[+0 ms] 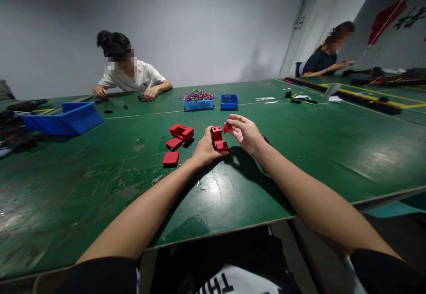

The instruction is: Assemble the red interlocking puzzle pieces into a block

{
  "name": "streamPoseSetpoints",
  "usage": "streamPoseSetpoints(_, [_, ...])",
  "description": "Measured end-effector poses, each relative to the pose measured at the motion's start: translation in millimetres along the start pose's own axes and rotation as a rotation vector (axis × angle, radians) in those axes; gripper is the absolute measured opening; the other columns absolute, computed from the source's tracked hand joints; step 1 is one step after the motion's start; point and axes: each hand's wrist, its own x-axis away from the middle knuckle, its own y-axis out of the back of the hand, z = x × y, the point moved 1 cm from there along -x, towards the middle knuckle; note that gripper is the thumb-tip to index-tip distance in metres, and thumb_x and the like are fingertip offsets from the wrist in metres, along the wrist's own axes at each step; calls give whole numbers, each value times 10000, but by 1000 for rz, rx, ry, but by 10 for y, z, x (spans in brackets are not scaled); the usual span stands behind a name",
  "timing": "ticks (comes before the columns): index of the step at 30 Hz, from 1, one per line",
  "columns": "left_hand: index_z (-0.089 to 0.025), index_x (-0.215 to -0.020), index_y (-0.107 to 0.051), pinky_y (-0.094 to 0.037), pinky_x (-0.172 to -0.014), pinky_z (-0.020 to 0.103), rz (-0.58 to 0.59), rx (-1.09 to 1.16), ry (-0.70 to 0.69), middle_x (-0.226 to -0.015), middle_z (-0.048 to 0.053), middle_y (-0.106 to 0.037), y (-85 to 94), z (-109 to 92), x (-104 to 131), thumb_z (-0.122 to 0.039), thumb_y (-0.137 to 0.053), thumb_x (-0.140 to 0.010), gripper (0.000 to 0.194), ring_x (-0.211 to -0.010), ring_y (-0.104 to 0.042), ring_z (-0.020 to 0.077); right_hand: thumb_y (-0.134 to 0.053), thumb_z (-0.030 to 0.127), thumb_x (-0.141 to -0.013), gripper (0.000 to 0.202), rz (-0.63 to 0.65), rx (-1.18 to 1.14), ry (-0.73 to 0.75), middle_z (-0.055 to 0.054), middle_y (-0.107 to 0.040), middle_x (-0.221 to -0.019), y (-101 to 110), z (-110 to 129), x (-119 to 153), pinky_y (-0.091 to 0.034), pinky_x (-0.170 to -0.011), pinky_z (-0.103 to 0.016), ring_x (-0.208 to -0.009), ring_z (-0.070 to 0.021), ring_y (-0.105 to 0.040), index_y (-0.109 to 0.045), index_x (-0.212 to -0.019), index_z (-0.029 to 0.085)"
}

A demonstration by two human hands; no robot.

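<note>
My left hand (207,148) is wrapped round a red notched block (218,138) that has small holes in its top face. Pinched in the fingertips of my right hand (245,133) is a small red angular piece (227,126), close to the right of the block and seemingly apart from it. To the left of my left hand, several more red pieces lie on the table: a notched red block (181,131), a flat red piece (174,143) against it, and a separate red square piece (171,158) nearer to me.
A blue bin (199,103) full of colourful wires and a smaller blue bin (229,102) stand beyond my hands. At the left is a large blue tray (63,119). Two people sit across the green table (126,205). Small black and white parts (301,99) lie at the far right.
</note>
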Motion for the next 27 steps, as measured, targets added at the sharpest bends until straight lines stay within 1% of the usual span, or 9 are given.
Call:
streamPoseSetpoints(4, [-231, -1394, -262, -502, -1003, 470, 20, 10, -20, -1346, 143, -569, 6, 8, -4, -359, -851, -610, 989, -1187, -626, 320, -677, 57, -750, 135, 14, -30, -6, 23, -681, -703, 11, -5, -19, -551, -643, -174, -661, -85, -644, -645, -807, 175])
streamPoseSetpoints(8, [-215, -1393, -263, -494, -1019, 470, 32, 20, -35, -1363, 151, -556, -9, 8, -3, -381, -857, -601, 1004, -1201, -617, 323, -682, 109, -767, 79, 24, -75, -7, 24, -664, -679, 22, -20, -37, -574, -684, -192, -675, -97, -645, -646, -749, 178])
streamPoseSetpoints(11, [-224, -1392, -270, -490, -1024, 470, 44, 21, -40, -1365, 144, -556, -20, -3, 3, -401, -857, -602, 1000, -1193, -623, 321, -649, 137, -814, 108, 0, -87, -46, 10, -661, -676, 19, -19, -35, -582, -706, -198, -677, -100, -644, -635, -714, 174])
streamPoseSetpoints(15, [-234, -1386, -275, -481, -1037, 465, 49, 16, -51, -1376, 136, -548, -23, -29, 11, -399, -859, -602, 992, -1211, -613, 319, -612, 152, -866, 165, -51, -94, -88, 1, -667, -688, 3, -2, -21, -589, -688, -203, -669, -102, -637, -622, -704, 177])
streamPoseSetpoints(18, [-228, -1386, -271, -481, -1037, 463, 48, 8, -51, -1364, 136, -556, -25, -34, 12, -397, -856, -607, 988, -1212, -611, 319, -557, 139, -895, 195, -85, -97, -108, -8, -668, -695, -10, 11, -14, -594, -665, -217, -653, -108, -636, -626, -715, 172])
streamPoseSetpoints(23, [-215, -1382, -269, -492, -1020, 465, 47, -9, -58, -1344, 142, -568, -28, -19, 8, -423, -853, -611, 989, -1198, -621, 327, -470, 135, -914, 220, -104, -118, -162, -31, -650, -666, -17, 24, -10, -590, -631, -235, -633, -129, -656, -652, -793, 150])
streamPoseSetpoints(27, [-225, -1371, -278, -509, -994, 457, 57, -10, -57, -1331, 128, -583, -23, -23, 10, -443, -851, -611, 976, -1150, -647, 318, -402, 136, -927, 244, -137, -123, -233, -58, -663, -655, -25, 34, -2, -562, -532, -236, -597, -150, -659, -634, -850, 127])
